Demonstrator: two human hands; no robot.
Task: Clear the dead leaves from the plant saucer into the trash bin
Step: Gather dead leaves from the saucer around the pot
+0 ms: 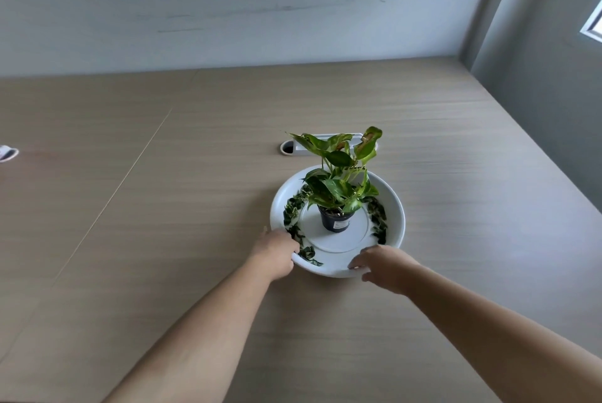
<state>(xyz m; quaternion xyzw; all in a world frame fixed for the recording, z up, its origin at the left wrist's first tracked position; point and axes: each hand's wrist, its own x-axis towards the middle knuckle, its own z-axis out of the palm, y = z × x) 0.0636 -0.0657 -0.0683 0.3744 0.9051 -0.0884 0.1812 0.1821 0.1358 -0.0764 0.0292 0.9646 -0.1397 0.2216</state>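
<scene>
A round white saucer [395,207] sits on the wooden table [163,207], right of the middle. A small dark pot with a green leafy plant [337,194] stands in its centre. Dark fallen leaves lie in the saucer's trough: one band along the left [293,210] and another on the right [379,220]. My left hand [277,252] grips the saucer's near left rim, fingers curled over the edge. My right hand [381,264] rests against the near right rim with its fingers spread. No trash bin is in view.
A white cable port with a dark round hole [287,147] is set into the table just behind the plant. A small white object [7,153] lies at the far left edge. Walls stand behind the table and along its right side.
</scene>
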